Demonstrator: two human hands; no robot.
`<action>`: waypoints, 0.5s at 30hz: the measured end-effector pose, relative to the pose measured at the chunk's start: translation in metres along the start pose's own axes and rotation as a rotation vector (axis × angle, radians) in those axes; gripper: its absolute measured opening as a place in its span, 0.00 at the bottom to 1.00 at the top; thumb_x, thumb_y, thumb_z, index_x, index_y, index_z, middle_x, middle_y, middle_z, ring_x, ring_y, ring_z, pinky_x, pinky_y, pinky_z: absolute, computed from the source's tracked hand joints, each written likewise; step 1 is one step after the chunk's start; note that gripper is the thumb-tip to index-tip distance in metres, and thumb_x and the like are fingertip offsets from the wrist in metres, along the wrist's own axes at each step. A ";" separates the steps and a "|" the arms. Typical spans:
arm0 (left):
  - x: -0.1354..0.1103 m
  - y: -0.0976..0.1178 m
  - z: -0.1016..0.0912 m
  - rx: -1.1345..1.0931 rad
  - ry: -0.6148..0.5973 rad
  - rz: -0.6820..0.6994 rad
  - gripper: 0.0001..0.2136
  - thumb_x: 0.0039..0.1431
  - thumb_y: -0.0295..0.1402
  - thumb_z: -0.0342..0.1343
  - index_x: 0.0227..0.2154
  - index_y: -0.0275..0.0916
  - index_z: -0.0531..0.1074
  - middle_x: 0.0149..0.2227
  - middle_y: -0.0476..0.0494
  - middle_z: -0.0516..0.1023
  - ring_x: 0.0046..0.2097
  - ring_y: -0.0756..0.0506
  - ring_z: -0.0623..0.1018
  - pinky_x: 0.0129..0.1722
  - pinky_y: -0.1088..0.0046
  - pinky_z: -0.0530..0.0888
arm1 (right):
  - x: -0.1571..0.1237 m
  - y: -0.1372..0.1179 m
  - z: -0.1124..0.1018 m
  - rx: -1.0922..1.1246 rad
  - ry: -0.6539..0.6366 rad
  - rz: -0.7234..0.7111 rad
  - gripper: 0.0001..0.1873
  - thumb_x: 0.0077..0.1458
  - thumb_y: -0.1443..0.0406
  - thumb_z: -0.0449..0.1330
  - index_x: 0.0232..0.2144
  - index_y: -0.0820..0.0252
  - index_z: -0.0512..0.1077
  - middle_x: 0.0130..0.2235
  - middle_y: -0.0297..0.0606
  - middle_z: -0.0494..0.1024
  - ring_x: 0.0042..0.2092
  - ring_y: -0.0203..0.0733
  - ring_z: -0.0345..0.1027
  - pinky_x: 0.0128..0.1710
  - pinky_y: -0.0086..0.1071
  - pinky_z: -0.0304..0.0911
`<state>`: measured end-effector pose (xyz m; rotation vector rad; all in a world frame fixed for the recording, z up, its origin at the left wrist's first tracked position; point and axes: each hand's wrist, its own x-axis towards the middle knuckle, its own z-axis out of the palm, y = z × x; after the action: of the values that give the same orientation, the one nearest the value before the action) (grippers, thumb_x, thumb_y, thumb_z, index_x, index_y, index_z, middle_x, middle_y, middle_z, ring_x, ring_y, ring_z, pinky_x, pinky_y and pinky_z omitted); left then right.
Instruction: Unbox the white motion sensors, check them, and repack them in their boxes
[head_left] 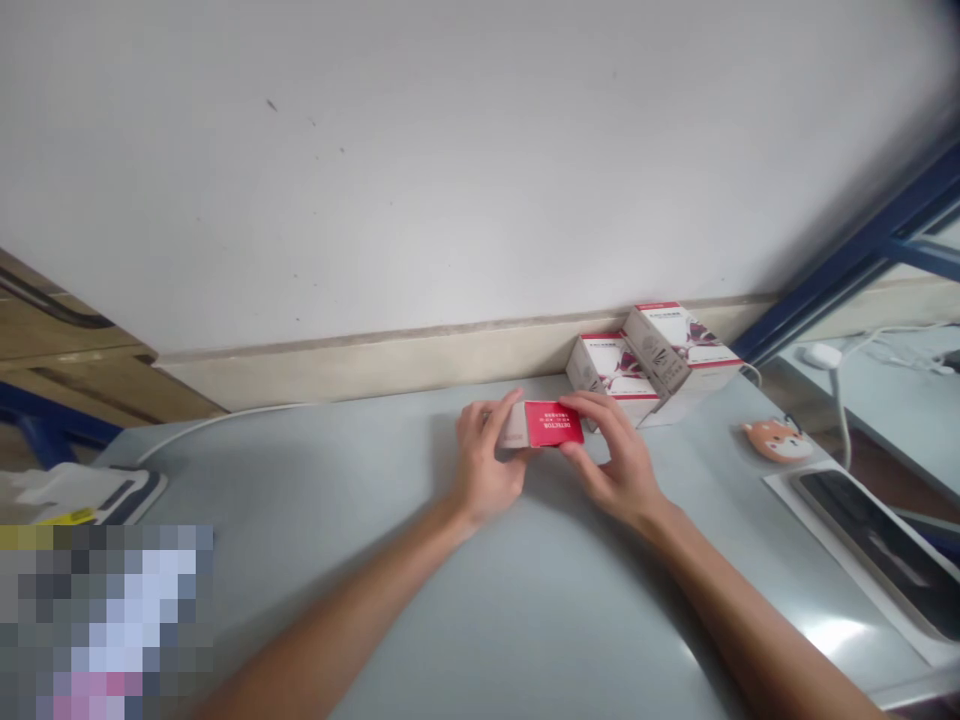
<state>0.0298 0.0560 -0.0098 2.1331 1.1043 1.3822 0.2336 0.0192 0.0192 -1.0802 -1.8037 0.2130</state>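
Red detector box (546, 424) between left hand (489, 458) and right hand (613, 462)

Small box (544, 424): red label, white lettering, beige end. Cartons (656, 350): white, red trim. Fox figure (778, 441): orange, white.

A pale grey desk (375, 470) meets a white wall (375, 170) with a cream skirting board (360, 365) along its base. Two white-and-red boxes (609, 375) (675, 350) lean against the skirting, touching each other. To their right sits an orange fox-face ornament (778, 440), and below it a dark tablet (877, 540) lies on a white sheet. A white cable (217, 420) curves across the desk's far left. A blue metal frame (847, 260) crosses the upper right, and a wooden cabinet (67, 340) stands at left. A pixelated patch (97, 620) hides the lower left corner.
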 end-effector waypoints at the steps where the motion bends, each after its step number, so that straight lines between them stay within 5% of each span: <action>1: 0.000 0.000 0.000 -0.011 -0.006 0.002 0.30 0.64 0.34 0.63 0.68 0.54 0.62 0.51 0.39 0.73 0.53 0.37 0.73 0.58 0.53 0.70 | 0.000 0.000 0.000 -0.012 -0.003 0.002 0.24 0.67 0.63 0.63 0.63 0.47 0.66 0.56 0.47 0.75 0.54 0.55 0.74 0.52 0.51 0.73; 15: 0.002 0.002 0.001 0.034 0.007 0.030 0.28 0.63 0.32 0.65 0.64 0.50 0.64 0.51 0.40 0.75 0.52 0.38 0.74 0.56 0.54 0.71 | 0.001 -0.005 0.001 -0.013 0.023 0.016 0.23 0.67 0.65 0.62 0.62 0.50 0.67 0.55 0.47 0.75 0.49 0.50 0.74 0.44 0.43 0.74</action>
<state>0.0321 0.0564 -0.0083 2.1782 1.1104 1.3951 0.2297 0.0175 0.0224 -1.1023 -1.7791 0.1975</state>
